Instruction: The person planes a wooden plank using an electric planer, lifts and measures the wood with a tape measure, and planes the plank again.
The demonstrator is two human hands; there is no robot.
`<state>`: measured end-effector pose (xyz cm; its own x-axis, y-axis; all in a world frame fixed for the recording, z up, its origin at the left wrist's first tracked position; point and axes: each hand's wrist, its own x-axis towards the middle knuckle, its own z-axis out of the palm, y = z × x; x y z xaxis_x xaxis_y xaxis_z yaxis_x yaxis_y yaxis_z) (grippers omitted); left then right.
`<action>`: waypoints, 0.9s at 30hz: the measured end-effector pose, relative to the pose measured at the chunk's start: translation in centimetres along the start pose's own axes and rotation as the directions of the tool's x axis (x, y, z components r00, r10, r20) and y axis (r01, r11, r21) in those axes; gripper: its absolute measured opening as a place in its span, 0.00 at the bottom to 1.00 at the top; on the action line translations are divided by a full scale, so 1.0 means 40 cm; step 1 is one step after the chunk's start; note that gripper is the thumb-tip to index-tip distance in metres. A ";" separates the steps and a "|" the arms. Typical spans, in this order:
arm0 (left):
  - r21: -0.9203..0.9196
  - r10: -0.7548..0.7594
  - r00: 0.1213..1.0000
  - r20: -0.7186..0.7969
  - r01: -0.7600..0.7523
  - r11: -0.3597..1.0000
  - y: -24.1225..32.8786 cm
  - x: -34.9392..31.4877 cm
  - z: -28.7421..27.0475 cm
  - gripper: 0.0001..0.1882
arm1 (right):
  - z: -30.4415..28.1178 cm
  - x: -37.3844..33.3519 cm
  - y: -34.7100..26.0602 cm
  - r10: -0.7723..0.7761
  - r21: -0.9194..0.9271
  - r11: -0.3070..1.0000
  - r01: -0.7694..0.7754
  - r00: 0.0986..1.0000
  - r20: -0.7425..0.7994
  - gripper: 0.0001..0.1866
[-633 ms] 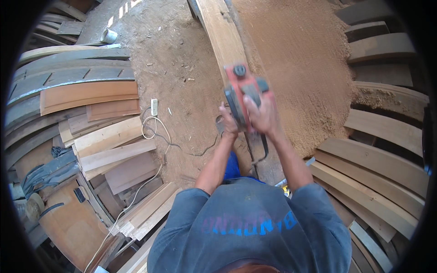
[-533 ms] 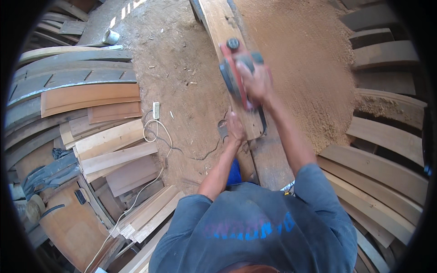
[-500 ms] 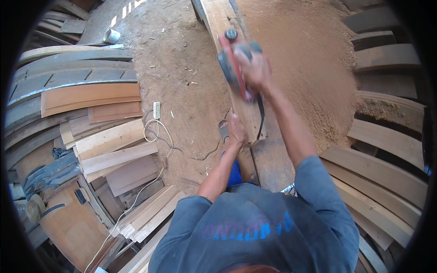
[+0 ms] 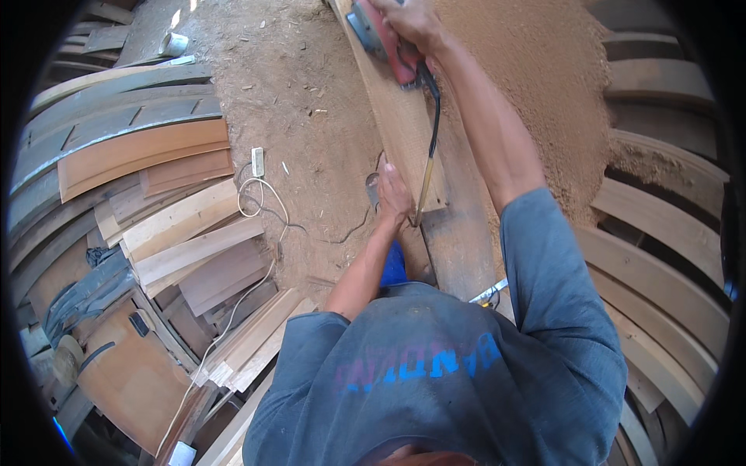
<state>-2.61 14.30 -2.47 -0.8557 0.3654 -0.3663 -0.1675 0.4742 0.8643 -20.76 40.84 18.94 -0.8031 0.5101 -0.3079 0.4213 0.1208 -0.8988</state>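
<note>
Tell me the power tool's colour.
The power tool is red with dark grey parts, best seen in the head view.

The person's bare right forearm (image 4: 486, 116) is slanting leftward, well out to the far side, the bare right hand (image 4: 413, 22) gripping with bent fingers, partly out of sight. Nearer and left, the bare left forearm (image 4: 365, 268) is angling rightward, the bare left hand (image 4: 395, 196) pointing away; I'm not making out its grip.

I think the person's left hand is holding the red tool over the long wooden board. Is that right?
Not quite: the head view shows the right hand holding the red tool over the long wooden board. The left hand is beside the board's near end.
</note>
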 end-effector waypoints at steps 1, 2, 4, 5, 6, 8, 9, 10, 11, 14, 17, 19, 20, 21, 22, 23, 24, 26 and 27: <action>-0.041 0.075 0.995 -0.068 -0.078 0.996 -0.014 0.009 0.004 0.33 | -0.006 -0.058 0.013 0.029 -0.018 0.999 -0.029 1.000 0.007 0.26; -0.040 0.078 0.995 -0.055 -0.080 0.996 -0.021 0.011 0.010 0.33 | -0.016 -0.119 0.042 0.046 -0.030 0.998 -0.046 0.999 0.009 0.26; -0.107 0.060 0.998 -0.016 -0.061 0.992 -0.024 0.021 0.015 0.34 | -0.036 -0.261 0.114 0.047 -0.058 0.997 -0.046 0.999 0.014 0.24; -0.139 0.052 0.999 -0.002 -0.052 0.989 -0.024 0.024 0.011 0.35 | -0.037 -0.331 0.164 0.032 -0.066 0.997 -0.031 0.999 0.020 0.23; -0.171 0.044 0.999 0.014 -0.041 0.984 -0.022 0.024 0.009 0.36 | -0.041 -0.403 0.213 0.017 -0.076 0.997 -0.016 1.000 0.021 0.22; -0.204 0.042 0.998 0.037 -0.034 0.978 -0.003 0.013 0.011 0.38 | -0.029 -0.574 0.332 -0.120 -0.098 0.988 0.117 0.992 -0.027 0.21; -0.208 0.047 0.998 0.040 -0.038 0.977 0.008 0.010 0.010 0.38 | -0.021 -0.661 0.373 -0.236 -0.111 0.968 0.225 0.966 -0.101 0.22; -0.224 0.052 0.998 0.035 -0.043 0.974 0.013 0.004 0.008 0.38 | -0.035 -0.753 0.365 -0.086 -0.008 0.996 0.086 0.996 0.003 0.31; -0.241 0.062 0.998 0.033 -0.053 0.969 0.023 0.004 0.012 0.38 | -0.048 -0.831 0.374 -0.019 0.021 1.000 0.018 0.999 0.046 0.36; -0.296 0.080 0.997 0.011 -0.073 0.952 0.021 0.007 0.005 0.39 | -0.034 -0.990 0.406 0.037 0.022 0.999 -0.039 0.996 0.080 0.39; -0.390 0.110 0.994 -0.023 -0.110 0.914 0.035 0.015 0.014 0.40 | -0.014 -0.978 0.395 0.037 0.194 0.980 -0.036 0.999 0.000 0.28; -0.397 0.112 0.993 -0.032 -0.115 0.911 0.040 0.009 0.019 0.41 | 0.015 -0.881 0.379 -0.209 -0.008 0.977 0.214 0.946 -0.246 0.25; -0.302 0.069 0.998 0.001 -0.065 0.951 0.026 0.015 0.005 0.40 | 0.013 -0.820 0.357 -0.219 -0.004 0.975 0.224 0.945 -0.242 0.25; -0.205 0.027 0.999 0.038 -0.018 0.979 0.014 0.020 -0.004 0.40 | -0.004 -0.751 0.318 -0.133 0.026 0.990 0.139 0.980 -0.149 0.23; -0.104 -0.026 0.998 0.063 0.033 0.994 -0.001 0.016 -0.011 0.40 | -0.011 -0.677 0.284 -0.098 0.014 0.995 0.100 0.991 -0.090 0.22; 0.003 -0.081 0.993 0.083 0.081 0.997 -0.021 0.012 -0.022 0.40 | -0.013 -0.602 0.254 -0.063 0.001 0.998 0.063 0.998 -0.028 0.21; 0.082 -0.002 1.000 -0.007 0.003 0.997 -0.037 0.007 -0.023 0.37 | 0.000 -0.516 0.220 -0.086 -0.043 0.995 0.085 0.996 0.000 0.20; 0.261 0.166 0.974 -0.157 -0.121 0.958 -0.061 -0.010 -0.022 0.33 | 0.025 -0.333 0.168 -0.187 -0.173 0.969 0.179 0.982 -0.029 0.22; 0.255 0.165 0.975 -0.146 -0.124 0.959 -0.033 -0.023 -0.008 0.33 | 0.011 -0.234 0.172 -0.231 -0.266 0.942 0.206 0.971 -0.067 0.22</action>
<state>-1.76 13.09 -3.15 -0.9337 0.3179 -0.1646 0.0701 0.6133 0.7867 -10.50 36.54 15.49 -0.8487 0.5242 -0.0698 0.3434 0.4458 -0.8266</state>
